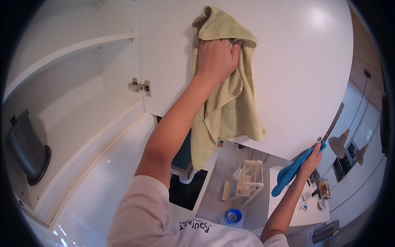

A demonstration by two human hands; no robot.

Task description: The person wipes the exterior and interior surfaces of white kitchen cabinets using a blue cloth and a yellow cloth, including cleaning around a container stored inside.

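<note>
A yellow-green terry cloth (pixel 228 108) is bunched in my left hand (pixel 216 60), which presses it to the white face of a cabinet door (pixel 287 71). The cloth's loose end drapes down past the door's bottom edge, and one fold covers my fingertips. Farther right, my right hand (pixel 310 162) grips a folded blue cloth (pixel 290 173) at the door's lower outer corner, just under a small round metal fitting (pixel 319 139). The door stands swung out on a metal hinge (pixel 140 87) from the white cabinet.
Inside the cabinet, a dark grey lidded container (pixel 27 148) stands under a white shelf (pixel 68 49). Below are a black cooktop (pixel 188 191), a wooden step stool (pixel 247 182), a blue bucket (pixel 233 216) and a white table (pixel 284 213) holding several items. Pendant lamps (pixel 338 143) hang at right.
</note>
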